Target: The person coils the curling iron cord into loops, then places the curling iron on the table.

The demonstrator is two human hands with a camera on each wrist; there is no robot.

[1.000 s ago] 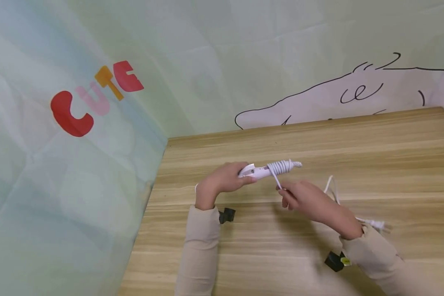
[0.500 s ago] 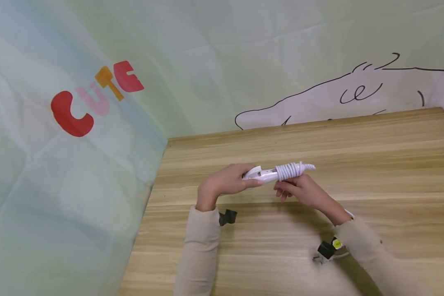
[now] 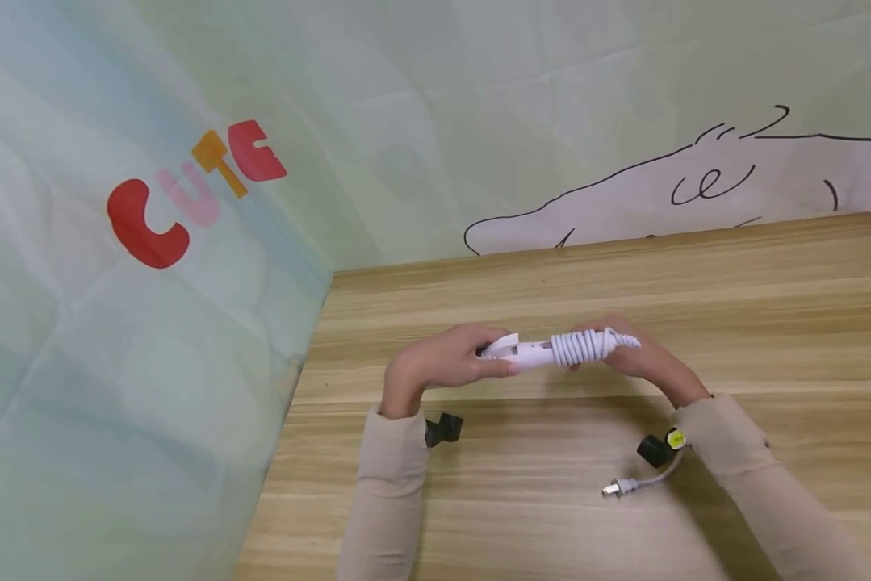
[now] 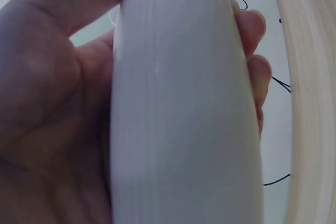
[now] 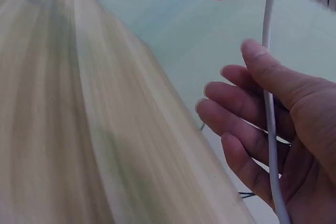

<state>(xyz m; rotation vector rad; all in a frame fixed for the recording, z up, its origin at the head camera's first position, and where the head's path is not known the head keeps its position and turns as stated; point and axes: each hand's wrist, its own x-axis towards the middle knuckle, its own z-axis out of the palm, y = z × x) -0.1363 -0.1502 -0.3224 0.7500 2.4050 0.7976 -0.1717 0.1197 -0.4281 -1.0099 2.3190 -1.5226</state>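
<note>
My left hand grips a white hair iron above the table, its cord end pointing right. In the left wrist view the iron's smooth white body fills the palm, with fingertips curled round its far side. Several turns of pale cord are wound tightly round the iron's right part. My right hand is behind that wound end, partly hidden by it. In the right wrist view the loose cord runs between the thumb and curled fingers. The cord's plug hangs below my right wrist.
A wood-grain table lies under both hands. Fabric backdrops stand behind it and on the left, one with coloured letters. Black wrist-camera mounts show under each forearm.
My right hand has gone from the near side of the iron to behind it, carrying the cord round. The plug has swung from right of the forearm to its left. The iron has shifted slightly right.
</note>
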